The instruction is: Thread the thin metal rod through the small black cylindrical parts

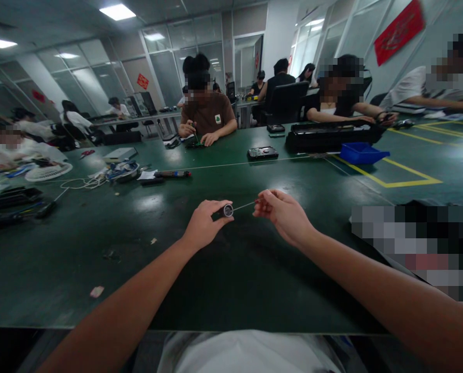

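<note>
My left hand (205, 224) pinches a small round black part (228, 210) between thumb and fingers. Its face, with a light metallic ring, is turned toward me. From the right, my right hand (278, 213) grips a thin metal rod (244, 206) that looks like a screwdriver shaft. The rod's far tip reaches the edge of the round part, but I cannot tell whether it touches. Closed fingers hide the rod's other end. Both hands are held above the green table (231, 290).
Across the table a person in a brown shirt (212, 111) works on a small board. A blue tray (361, 153), a long black casing (332, 135) and a hard drive (262, 153) lie beyond my hands. Left are a screwdriver (173, 174) and a cable bundle (123, 171).
</note>
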`<state>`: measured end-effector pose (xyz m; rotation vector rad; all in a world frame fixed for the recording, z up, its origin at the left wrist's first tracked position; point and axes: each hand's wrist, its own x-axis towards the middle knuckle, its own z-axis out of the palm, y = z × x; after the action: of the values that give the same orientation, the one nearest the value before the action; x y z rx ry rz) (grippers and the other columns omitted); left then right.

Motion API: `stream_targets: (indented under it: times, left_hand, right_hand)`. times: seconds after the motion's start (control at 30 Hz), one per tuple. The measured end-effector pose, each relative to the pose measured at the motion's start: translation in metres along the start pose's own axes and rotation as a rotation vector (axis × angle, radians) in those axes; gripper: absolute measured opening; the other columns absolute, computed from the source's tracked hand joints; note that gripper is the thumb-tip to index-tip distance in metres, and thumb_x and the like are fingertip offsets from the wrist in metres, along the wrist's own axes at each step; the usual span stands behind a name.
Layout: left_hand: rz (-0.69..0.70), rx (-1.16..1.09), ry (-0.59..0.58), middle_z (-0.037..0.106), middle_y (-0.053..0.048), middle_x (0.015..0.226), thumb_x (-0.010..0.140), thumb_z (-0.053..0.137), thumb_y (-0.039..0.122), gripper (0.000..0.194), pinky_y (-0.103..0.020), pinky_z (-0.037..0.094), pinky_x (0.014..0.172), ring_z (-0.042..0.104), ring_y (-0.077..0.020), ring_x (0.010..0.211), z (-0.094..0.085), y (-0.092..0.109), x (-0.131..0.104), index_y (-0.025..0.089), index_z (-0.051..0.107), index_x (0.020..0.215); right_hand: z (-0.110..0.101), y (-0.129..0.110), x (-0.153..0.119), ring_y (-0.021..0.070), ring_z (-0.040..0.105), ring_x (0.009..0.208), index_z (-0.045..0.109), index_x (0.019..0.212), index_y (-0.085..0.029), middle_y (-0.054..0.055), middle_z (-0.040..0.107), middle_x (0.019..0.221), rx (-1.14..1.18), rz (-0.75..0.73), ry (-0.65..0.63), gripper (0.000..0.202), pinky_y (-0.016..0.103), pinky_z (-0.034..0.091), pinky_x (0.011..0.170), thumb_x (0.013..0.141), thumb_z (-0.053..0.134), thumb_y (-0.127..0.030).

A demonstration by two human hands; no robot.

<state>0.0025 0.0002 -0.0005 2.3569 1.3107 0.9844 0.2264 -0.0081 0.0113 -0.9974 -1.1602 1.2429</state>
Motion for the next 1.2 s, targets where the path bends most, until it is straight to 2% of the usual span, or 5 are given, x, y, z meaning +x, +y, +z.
stream_targets:
  times: [0.1, 0.3, 0.47, 0.63, 1.2]
  left_hand:
    - [-0.036, 0.023, 0.001, 0.07, -0.003, 0.115, 0.083, 0.073, 0.029, 0.037, -0.04, 0.044, 0.097, 0.06, -0.0227, 0.107, -0.001, 0.0, 0.001, 0.028, 0.066, 0.12]
    - [-0.057, 0.041, -0.048, 0.071, -0.002, 0.107, 0.083, 0.073, 0.031, 0.037, -0.038, 0.044, 0.09, 0.06, -0.0225, 0.099, -0.003, 0.003, 0.001, 0.028, 0.067, 0.119]
    - [-0.05, 0.037, -0.056, 0.071, -0.002, 0.109, 0.082, 0.074, 0.029, 0.037, -0.038, 0.043, 0.091, 0.06, -0.022, 0.099, -0.004, 0.005, 0.002, 0.026, 0.067, 0.119]
    - [-0.059, 0.044, -0.059, 0.071, -0.002, 0.111, 0.083, 0.073, 0.029, 0.038, -0.039, 0.043, 0.091, 0.06, -0.0229, 0.101, -0.003, 0.004, 0.002, 0.027, 0.067, 0.12]
    - [-0.114, 0.074, -0.089, 0.072, -0.003, 0.11, 0.083, 0.073, 0.035, 0.037, -0.038, 0.043, 0.089, 0.061, -0.0235, 0.099, -0.003, 0.005, 0.001, 0.027, 0.068, 0.119]
  right_hand:
    - [-0.001, 0.003, 0.002, 0.0155, 0.063, 0.07, 0.056, 0.09, -0.02, 0.003, 0.062, 0.079, 0.024, -0.002, 0.015, 0.026, 0.038, 0.057, 0.075, 0.089, 0.057, -0.046]
    - [0.001, 0.002, -0.003, 0.0167, 0.064, 0.075, 0.057, 0.093, -0.02, 0.004, 0.064, 0.083, -0.197, -0.142, -0.008, 0.024, 0.037, 0.056, 0.075, 0.091, 0.055, -0.043]
    - [0.002, -0.003, -0.01, 0.0177, 0.066, 0.078, 0.058, 0.096, -0.019, 0.004, 0.067, 0.083, -0.362, -0.234, -0.059, 0.021, 0.037, 0.054, 0.076, 0.094, 0.052, -0.04]
    - [0.003, -0.005, -0.014, 0.0179, 0.067, 0.08, 0.058, 0.098, -0.019, 0.005, 0.068, 0.086, -0.398, -0.289, -0.056, 0.019, 0.037, 0.054, 0.077, 0.096, 0.051, -0.037]
    - [0.002, -0.005, -0.012, 0.0195, 0.071, 0.081, 0.061, 0.096, -0.021, 0.005, 0.072, 0.085, -0.438, -0.298, -0.033, 0.018, 0.037, 0.056, 0.078, 0.093, 0.056, -0.038]
